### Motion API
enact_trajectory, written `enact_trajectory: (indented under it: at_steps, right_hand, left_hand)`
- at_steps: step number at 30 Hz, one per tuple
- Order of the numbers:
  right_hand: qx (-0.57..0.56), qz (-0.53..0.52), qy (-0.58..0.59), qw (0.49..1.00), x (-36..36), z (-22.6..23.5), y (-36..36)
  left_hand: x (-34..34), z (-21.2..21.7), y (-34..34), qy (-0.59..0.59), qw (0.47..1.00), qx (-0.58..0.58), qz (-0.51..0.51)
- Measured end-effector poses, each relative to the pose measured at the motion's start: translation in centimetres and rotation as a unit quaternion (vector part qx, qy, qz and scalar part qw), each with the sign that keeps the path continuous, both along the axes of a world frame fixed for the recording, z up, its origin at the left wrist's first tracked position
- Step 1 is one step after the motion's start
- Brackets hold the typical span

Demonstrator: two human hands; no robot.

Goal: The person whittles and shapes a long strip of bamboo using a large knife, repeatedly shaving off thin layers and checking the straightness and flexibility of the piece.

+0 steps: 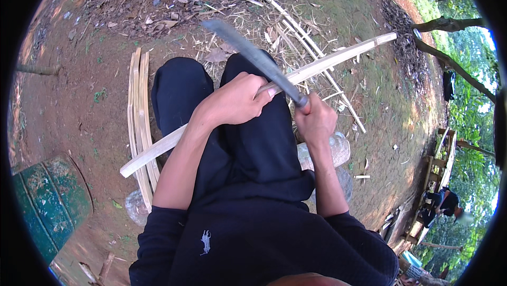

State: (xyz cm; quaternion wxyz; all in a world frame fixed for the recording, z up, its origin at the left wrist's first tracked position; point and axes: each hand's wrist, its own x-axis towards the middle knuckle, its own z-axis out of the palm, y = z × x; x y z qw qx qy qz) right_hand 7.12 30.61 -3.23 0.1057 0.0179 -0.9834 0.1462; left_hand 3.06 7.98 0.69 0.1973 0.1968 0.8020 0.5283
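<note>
The long pale bamboo strip [322, 64] lies slantwise across your lap, its far end reaching up toward the right over the littered ground and its near end sticking out past your left knee, low on the left. Your left hand [235, 101] is curled around the strip about midway, fingers wrapped over the top and thumb tip pressed along it, pinning it against your dark trouser legs [253, 143]. Your right hand [316, 119] is clenched round the handle of a long knife [253, 53], just beside the left hand. The grey blade angles up and to the left from your fist, crossing over the strip right at the left hand's fingertips; you cannot tell whether the edge is biting into the bamboo or only resting on it.

Beside your left leg a bundle of split bamboo slats [138, 111] lies on the bare brown earth, running away from you. More thin slivers and shavings [296, 32] are scattered ahead of your knees among dry leaves. A rounded grey stone [338, 148] sits under your right thigh, another [134, 207] under the left. A worn green drum [50, 201] stands at lower left. Far right, a person [443, 201] sits by a wooden frame under trees.
</note>
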Motion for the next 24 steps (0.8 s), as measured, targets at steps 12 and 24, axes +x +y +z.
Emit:
enact_trajectory:
  at_steps: [12,24]
  right_hand:
    - [0.037,0.053,0.254,0.965,-6.2,2.7,2.1]
    - [0.082,0.063,0.295,0.95,-17.0,4.3,0.0]
  left_hand:
    - [-3.3,7.2,-0.5,0.106,0.993,-0.044,-0.01]
    - [-8.2,8.3,-7.0,0.087,0.986,-0.113,0.092]
